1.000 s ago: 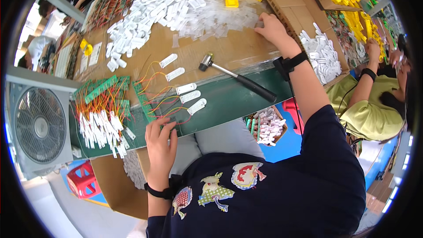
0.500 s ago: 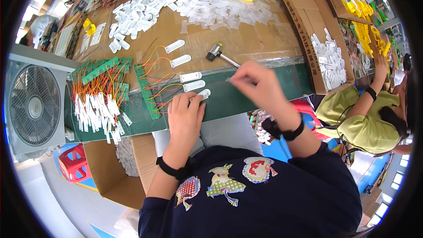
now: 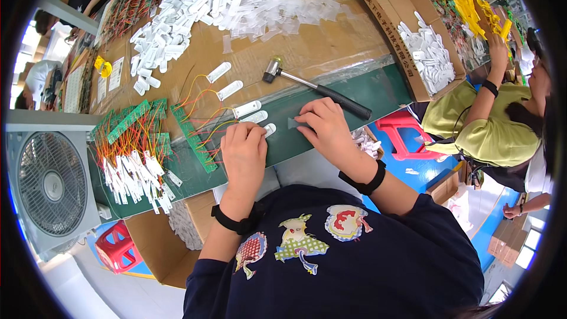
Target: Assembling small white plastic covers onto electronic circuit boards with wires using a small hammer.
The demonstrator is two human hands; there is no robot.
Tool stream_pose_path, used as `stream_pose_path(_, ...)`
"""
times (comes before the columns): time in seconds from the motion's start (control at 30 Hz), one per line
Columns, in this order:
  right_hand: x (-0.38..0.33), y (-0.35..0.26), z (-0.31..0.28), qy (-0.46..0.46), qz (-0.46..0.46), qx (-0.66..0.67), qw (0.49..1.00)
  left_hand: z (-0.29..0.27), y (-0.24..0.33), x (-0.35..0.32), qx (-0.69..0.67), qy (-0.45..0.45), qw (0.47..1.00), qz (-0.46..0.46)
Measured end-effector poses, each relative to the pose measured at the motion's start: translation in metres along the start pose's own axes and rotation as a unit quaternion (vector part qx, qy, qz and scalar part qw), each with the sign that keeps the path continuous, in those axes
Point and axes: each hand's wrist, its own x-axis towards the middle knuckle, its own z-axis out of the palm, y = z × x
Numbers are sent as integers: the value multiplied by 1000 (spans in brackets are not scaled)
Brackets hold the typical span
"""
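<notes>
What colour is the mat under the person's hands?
Dark green: the mat shows best in the head view, beneath both hands.

Dark navy long-sleeved top with colourful cartoon patches, black band on each wrist

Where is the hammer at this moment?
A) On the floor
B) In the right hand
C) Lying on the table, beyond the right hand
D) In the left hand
C: the hammer lies on the table, untouched, just past the right hand.

One hammer (image 3: 319,87), one fan (image 3: 50,183), five wired white tags (image 3: 246,109).
</notes>
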Motion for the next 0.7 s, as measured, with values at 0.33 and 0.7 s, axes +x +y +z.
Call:
stream_pose_path(0.33, 13, -32, 22, -103, -178, 94, 974, -27, -17, -20, -51, 33, 997, -43)
stream_pose_path(0.7, 13, -38, 29, -141, -156, 166, 963, -27, -26, -30, -99, -14, 995, -12)
